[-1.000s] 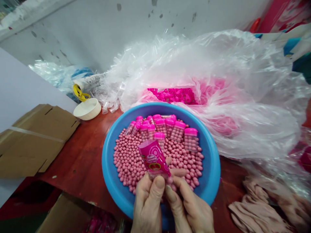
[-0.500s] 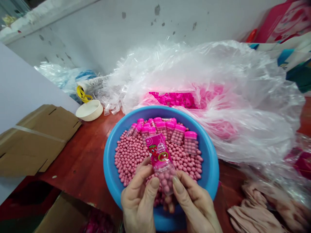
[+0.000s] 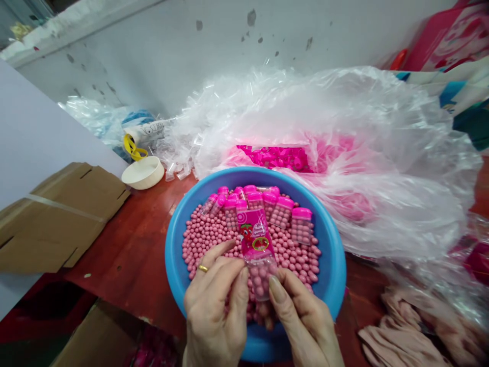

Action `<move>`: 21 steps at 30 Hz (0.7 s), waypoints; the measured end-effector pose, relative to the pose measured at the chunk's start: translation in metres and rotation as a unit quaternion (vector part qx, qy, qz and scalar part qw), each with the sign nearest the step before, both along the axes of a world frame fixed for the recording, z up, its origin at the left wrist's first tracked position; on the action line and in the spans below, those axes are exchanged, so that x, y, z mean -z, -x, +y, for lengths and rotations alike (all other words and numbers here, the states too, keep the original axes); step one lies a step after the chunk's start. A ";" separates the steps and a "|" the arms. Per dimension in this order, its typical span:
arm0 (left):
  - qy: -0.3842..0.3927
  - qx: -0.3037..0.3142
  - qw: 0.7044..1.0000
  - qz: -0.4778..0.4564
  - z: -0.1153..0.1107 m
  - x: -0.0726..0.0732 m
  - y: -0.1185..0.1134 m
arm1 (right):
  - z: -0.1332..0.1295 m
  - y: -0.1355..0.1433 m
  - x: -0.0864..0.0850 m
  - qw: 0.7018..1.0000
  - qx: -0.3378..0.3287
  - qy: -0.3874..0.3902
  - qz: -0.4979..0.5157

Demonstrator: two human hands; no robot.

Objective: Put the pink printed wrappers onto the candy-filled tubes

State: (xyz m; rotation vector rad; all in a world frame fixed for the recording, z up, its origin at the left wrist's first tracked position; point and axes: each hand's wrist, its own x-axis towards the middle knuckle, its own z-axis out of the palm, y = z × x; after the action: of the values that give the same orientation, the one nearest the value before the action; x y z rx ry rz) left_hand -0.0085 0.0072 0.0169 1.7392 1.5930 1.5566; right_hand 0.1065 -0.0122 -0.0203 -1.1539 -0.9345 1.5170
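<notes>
A small clear container of pink balls (image 3: 260,278), with a pink strawberry-printed label (image 3: 255,234) standing up from it, is over the blue basin (image 3: 340,255). My right hand (image 3: 301,316) pinches the container's right side between thumb and fingers. My left hand (image 3: 219,300), with a ring on one finger, has its thumb and forefinger together at the container's left edge. Loose pink balls (image 3: 202,239) fill the basin. Several filled containers with pink caps (image 3: 281,211) lie on the balls at the far side.
Behind the basin, a big clear plastic bag (image 3: 401,204) holds pink caps (image 3: 282,158). To the left are a white round dish (image 3: 143,173), clear empty tubes (image 3: 179,163) and flattened cardboard (image 3: 57,219). A beige cloth (image 3: 405,336) lies at the lower right.
My left hand has turned and its thumb and forefinger have moved up to the container's upper left edge. The label stands more upright. My right hand keeps its pinch.
</notes>
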 end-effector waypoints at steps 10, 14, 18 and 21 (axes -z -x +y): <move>-0.079 0.056 0.973 0.211 0.010 -0.002 0.012 | -0.002 0.006 -0.011 0.998 0.047 0.049 0.014; -0.121 0.054 0.959 0.250 0.012 0.001 0.012 | -0.001 0.003 -0.007 0.999 0.015 0.034 0.018; -0.136 0.037 0.961 0.240 0.012 0.000 0.005 | -0.001 0.002 -0.008 0.998 0.029 0.039 0.049; -0.156 0.024 0.958 0.238 0.010 0.000 0.001 | -0.002 0.005 -0.015 0.991 0.081 0.076 0.076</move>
State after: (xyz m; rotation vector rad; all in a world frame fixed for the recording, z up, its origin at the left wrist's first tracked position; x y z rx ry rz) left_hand -0.0092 0.0175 0.0170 2.4548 1.5448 1.5062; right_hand 0.1014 -0.0140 -0.0050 -1.1737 -0.6164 1.5397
